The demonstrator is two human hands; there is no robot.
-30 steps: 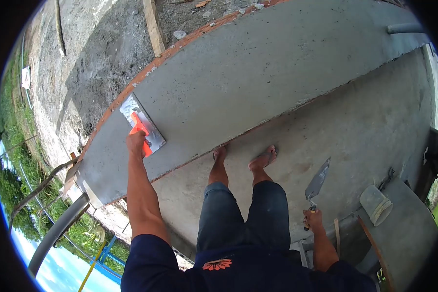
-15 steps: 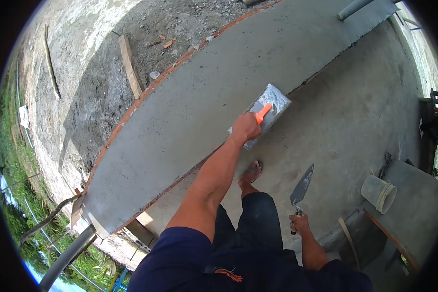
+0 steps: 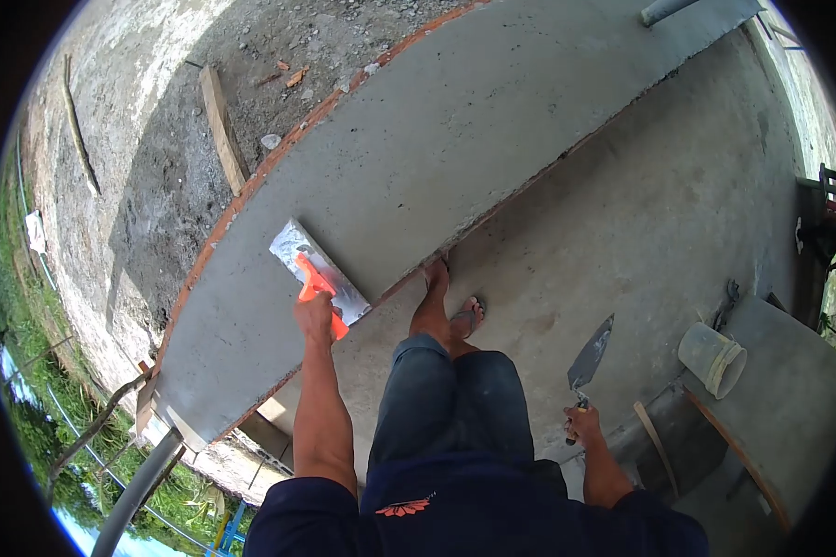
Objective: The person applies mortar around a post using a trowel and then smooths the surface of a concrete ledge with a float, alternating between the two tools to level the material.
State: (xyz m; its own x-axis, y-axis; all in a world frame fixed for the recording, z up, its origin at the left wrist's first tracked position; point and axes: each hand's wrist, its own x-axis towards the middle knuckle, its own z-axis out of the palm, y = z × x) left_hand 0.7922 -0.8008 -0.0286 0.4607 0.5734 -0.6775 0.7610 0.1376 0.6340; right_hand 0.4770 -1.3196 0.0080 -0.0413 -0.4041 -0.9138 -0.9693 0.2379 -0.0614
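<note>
left hand (image 3: 314, 314) clenched around the orange handle (image 3: 318, 290) of a flat steel float (image 3: 319, 272); the float's blade lies flat against the wet grey plaster surface (image 3: 455, 148), near that surface's lower edge, with smears of grey mortar on the blade's back. left arm extended forward, elbow nearly straight. right hand (image 3: 581, 425) closed on the handle of a pointed trowel (image 3: 591, 356), held low at the person's right side, blade tip aimed up and away, well apart from the plaster surface and touching nothing. blade of the trowel is grey with mortar. the plaster surface runs diagonally across the view, bordered along its far edge by a line of red brick (image 3: 279, 153). between the two hands: the person's legs in dark trousers, one sandalled foot (image 3: 466, 317) on the concrete floor (image 3: 641, 241) just beside the base of the plaster surface. right of the trowel, a pale bucket (image 3: 711, 357) lies tilted on its side near a grey board (image 3: 790, 399). beyond the brick line, bare gravelly ground with a loose wooden plank (image 3: 221, 125).
</note>
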